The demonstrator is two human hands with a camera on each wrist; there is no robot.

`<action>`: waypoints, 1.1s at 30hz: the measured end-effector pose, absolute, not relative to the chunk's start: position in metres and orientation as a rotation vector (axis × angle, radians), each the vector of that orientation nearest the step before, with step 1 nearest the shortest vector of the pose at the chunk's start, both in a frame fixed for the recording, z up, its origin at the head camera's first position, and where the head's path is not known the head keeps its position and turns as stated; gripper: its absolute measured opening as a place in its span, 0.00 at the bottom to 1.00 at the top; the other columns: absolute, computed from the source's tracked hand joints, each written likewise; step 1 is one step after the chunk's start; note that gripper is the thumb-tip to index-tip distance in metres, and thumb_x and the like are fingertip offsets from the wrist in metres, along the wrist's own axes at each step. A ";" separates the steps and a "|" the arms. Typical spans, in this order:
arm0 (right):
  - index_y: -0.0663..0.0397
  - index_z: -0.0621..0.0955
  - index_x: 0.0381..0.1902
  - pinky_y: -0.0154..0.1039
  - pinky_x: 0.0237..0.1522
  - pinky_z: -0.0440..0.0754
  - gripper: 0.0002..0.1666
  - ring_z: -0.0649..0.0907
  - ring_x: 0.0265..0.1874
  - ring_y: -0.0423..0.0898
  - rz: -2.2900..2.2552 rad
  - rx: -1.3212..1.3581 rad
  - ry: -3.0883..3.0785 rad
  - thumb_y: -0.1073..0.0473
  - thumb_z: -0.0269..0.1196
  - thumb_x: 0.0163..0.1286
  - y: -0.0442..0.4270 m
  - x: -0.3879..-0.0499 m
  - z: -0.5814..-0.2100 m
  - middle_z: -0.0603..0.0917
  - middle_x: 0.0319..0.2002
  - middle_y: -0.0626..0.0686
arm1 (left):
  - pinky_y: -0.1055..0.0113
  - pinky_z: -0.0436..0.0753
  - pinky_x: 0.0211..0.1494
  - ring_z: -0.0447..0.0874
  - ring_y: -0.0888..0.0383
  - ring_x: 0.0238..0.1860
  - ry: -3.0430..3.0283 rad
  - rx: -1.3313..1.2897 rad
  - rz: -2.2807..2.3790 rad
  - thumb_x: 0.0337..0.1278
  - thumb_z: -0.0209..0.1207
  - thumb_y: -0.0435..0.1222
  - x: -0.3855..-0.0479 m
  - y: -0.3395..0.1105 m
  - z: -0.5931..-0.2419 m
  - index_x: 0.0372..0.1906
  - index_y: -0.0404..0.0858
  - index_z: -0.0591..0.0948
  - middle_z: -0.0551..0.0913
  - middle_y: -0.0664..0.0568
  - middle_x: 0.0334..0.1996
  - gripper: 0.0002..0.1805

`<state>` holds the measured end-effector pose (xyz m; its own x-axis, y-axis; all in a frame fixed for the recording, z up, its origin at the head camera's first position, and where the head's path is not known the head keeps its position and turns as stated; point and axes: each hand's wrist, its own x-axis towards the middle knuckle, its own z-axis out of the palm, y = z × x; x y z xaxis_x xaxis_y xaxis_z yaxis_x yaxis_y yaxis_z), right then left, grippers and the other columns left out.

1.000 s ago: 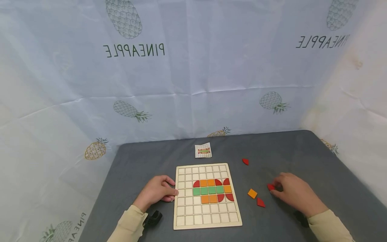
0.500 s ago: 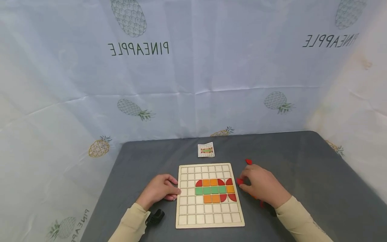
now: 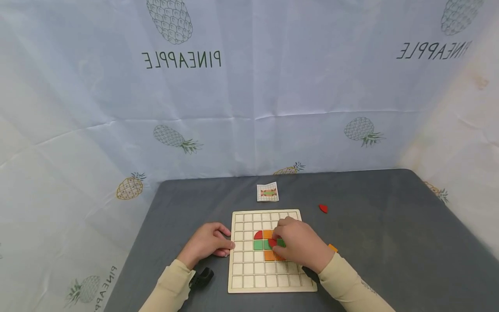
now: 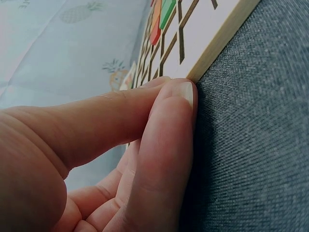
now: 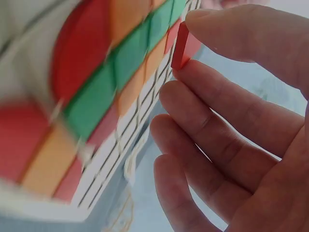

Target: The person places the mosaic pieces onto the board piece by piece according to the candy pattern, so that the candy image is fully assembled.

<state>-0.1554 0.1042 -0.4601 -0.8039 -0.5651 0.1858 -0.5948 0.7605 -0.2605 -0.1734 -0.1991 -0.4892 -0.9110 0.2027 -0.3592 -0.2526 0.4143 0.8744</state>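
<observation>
My right hand [image 3: 302,243] is over the wooden grid board [image 3: 249,281], pinching a red quarter-circle tile [image 3: 272,242] between thumb and index finger. In the right wrist view this red tile [image 5: 180,46] stands on edge between the fingertips, the other fingers spread below. Set in the board are green squares [image 3: 258,245], orange squares [image 3: 269,255] and a red rounded tile [image 3: 258,235]; my right hand hides others. My left hand [image 3: 206,245] grips the board's left edge, its thumb and a curled finger meeting at the wooden rim [image 4: 212,55] in the left wrist view.
A small pattern card [image 3: 267,192] lies behind the board on the grey table [image 3: 390,225]. One loose red tile [image 3: 323,208] lies to the right. An orange tile [image 3: 332,248] shows partly beyond the right forearm. A pineapple-print cloth [image 3: 253,86] hangs behind.
My right hand has carried the red tile leftward from the right side of the table to over the board's coloured rows. My left hand has stayed at the board's edge.
</observation>
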 end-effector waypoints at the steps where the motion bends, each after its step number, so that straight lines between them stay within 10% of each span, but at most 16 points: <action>1: 0.45 0.91 0.34 0.31 0.32 0.81 0.07 0.78 0.33 0.36 0.476 0.966 -2.853 0.54 0.81 0.62 0.100 -0.154 -0.461 0.84 0.32 0.41 | 0.61 0.94 0.35 0.91 0.58 0.27 2.260 -0.043 1.505 0.54 0.80 0.34 -0.173 -0.199 -0.489 0.51 0.31 0.82 0.89 0.43 0.33 0.23; 33: 0.41 0.89 0.29 0.32 0.30 0.73 0.06 0.71 0.28 0.36 0.353 1.083 -2.851 0.56 0.78 0.62 0.066 -0.146 -0.471 0.79 0.27 0.39 | 0.62 0.94 0.34 0.91 0.59 0.27 2.261 -0.034 1.513 0.54 0.80 0.35 -0.175 -0.200 -0.491 0.50 0.31 0.83 0.88 0.43 0.32 0.23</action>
